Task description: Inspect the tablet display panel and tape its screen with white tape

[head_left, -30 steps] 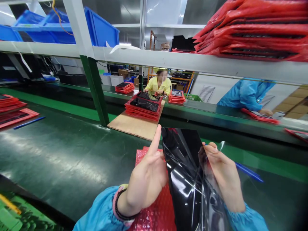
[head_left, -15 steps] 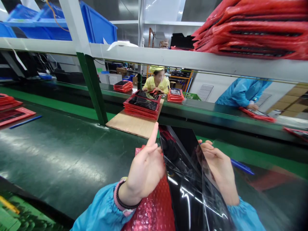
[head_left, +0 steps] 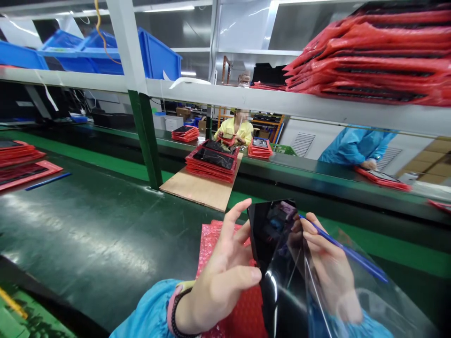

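Note:
A glossy black screen panel [head_left: 275, 234] stands tilted in front of me, reflecting the lights. My left hand [head_left: 225, 272] grips its left edge, thumb on the front face and fingertips along the side. At the panel's right side, my right hand [head_left: 326, 263] is closed on a clear film [head_left: 384, 300] that hangs loose from the panel and spreads to the right. A slim blue pen-like stick [head_left: 355, 258] runs through the right hand's fingers, partly seen through the film. Beneath the panel lies red bubble wrap [head_left: 211, 239], mostly hidden by my left hand.
On a wooden board [head_left: 197, 188] rests a stack of red-wrapped panels [head_left: 211, 162]. More red packs [head_left: 369, 70] fill the shelf [head_left: 246, 98] above. Another blue stick [head_left: 47, 181] lies left. Across the bench are a person in yellow [head_left: 234, 129] and one in blue [head_left: 355, 145].
The film has been pulled further off to the right, with the blue stick rising in my right hand. My left thumb has come onto the panel's face. The view has tipped slightly upward.

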The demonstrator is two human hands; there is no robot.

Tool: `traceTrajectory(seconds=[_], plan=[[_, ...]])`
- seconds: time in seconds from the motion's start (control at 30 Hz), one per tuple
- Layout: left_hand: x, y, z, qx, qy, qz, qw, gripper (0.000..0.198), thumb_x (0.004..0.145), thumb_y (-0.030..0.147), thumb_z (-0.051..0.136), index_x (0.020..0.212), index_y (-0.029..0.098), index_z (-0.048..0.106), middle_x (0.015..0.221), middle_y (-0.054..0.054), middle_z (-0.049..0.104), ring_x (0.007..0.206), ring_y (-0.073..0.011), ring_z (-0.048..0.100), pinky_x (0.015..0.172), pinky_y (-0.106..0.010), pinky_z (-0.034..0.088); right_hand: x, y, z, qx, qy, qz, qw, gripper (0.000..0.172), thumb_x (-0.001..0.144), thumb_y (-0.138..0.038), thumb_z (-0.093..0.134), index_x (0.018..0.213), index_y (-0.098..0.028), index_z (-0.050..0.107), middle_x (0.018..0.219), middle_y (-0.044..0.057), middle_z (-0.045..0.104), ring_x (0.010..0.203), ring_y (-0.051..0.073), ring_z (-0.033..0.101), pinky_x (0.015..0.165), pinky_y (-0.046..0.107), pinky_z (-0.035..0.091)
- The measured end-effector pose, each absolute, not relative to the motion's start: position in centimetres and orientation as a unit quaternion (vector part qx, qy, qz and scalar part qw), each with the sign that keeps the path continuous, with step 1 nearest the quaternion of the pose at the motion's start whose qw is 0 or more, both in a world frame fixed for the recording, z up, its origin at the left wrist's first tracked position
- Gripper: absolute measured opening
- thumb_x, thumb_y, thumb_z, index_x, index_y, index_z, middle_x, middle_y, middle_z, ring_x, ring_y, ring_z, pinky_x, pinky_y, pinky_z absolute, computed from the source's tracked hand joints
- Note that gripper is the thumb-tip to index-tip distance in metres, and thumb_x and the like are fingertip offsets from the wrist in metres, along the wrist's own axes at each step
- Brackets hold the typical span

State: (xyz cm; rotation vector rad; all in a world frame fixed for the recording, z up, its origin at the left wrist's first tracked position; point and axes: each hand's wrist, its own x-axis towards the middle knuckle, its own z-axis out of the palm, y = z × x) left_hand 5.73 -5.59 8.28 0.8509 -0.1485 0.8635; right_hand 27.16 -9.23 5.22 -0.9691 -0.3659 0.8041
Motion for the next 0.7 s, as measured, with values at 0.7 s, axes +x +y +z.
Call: traceTrajectory(seconds=[0.7], plan=[[4.8,-5.7,8.7,0.407,-0.082,0.387,0.823,0.045,0.09,0.017,0.055,0.128,0.036,0.038,0.106,0.0,0.062,0.082,-0.0093,0.061,0.066,-0.02,0.044,24.5,-12.3,9.1,-0.556,-0.053,0.285,0.779,0.071,0.026,-0.017,0.085,0.095,-0.027,0.068,0.097,-0.001,0.073,0.074,0.018,0.07,0.051,0.015,0.058]])
